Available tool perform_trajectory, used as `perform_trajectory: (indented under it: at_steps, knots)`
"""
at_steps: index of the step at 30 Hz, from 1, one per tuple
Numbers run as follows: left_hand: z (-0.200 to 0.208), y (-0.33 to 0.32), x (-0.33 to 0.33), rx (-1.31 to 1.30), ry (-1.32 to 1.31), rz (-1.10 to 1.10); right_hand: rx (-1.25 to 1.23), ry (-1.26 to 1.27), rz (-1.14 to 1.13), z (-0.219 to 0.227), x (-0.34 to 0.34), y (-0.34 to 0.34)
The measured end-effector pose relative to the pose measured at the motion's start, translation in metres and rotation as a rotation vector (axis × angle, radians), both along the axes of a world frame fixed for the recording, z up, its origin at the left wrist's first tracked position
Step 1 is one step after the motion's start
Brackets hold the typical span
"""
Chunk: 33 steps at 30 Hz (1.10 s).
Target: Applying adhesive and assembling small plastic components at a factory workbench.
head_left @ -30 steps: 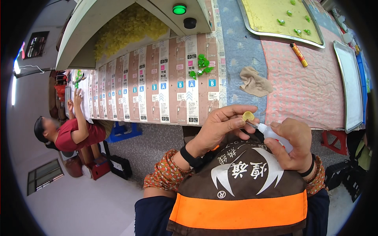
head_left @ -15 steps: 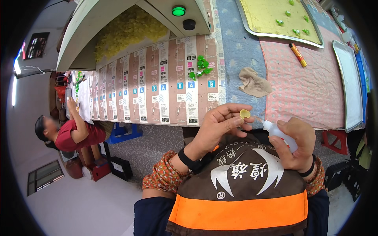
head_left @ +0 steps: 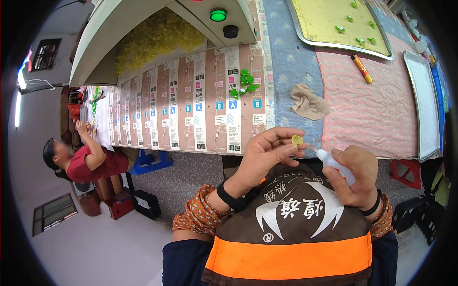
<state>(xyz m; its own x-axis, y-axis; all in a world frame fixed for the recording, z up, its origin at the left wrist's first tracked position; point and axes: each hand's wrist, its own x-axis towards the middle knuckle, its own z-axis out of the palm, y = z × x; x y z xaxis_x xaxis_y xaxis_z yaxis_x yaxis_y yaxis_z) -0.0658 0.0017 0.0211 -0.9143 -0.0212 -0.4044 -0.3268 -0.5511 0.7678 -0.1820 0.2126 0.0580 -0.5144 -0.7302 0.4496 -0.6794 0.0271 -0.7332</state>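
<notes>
Between the thumb and fingers of my left hand [head_left: 267,155] is a small yellow heart-shaped piece [head_left: 297,140], hollow like a tiny cup. My right hand [head_left: 355,174] is wrapped round a white squeeze bottle [head_left: 339,168] with a thin nozzle. The bottle is tilted, its nozzle tip close to the yellow piece; whether they touch I cannot tell. Both hands are above my brown apron [head_left: 296,214], just short of the table's near edge. Beyond them on the table lie a crumpled beige cloth [head_left: 309,101] and a cluster of small green pieces [head_left: 245,83].
A grey machine [head_left: 210,19] with a green light holds a heap of yellow pieces [head_left: 160,40] in its opening. At the far right are a yellow-lined tray [head_left: 329,24] with several green pieces, a glue-stick-like tube [head_left: 361,68] and a metal tray [head_left: 422,105]. A co-worker [head_left: 88,157] works at left.
My right hand has shifted slightly left with the bottle, bringing its nozzle nearer the yellow piece. My left hand has barely moved. The co-worker's hands have lowered a little.
</notes>
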Motion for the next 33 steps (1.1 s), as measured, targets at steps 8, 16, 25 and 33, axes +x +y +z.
perform_trajectory:
  at_steps: [8, 16, 25, 33]
  knots:
    - [0.000, -0.001, 0.000, 0.058, -0.028, -0.010, -0.007, -0.003, -0.006, -0.002, 0.000, -0.002]
    - [-0.021, -0.007, 0.001, 0.601, -0.147, 0.074, -0.053, -0.090, -0.052, -0.004, 0.001, 0.006]
    - [-0.025, -0.008, 0.007, 0.754, -0.180, 0.124, -0.012, -0.077, -0.064, -0.003, 0.003, 0.003]
    - [-0.029, -0.007, 0.008, 0.589, -0.103, 0.074, -0.003, -0.181, -0.054, -0.004, 0.006, 0.001]
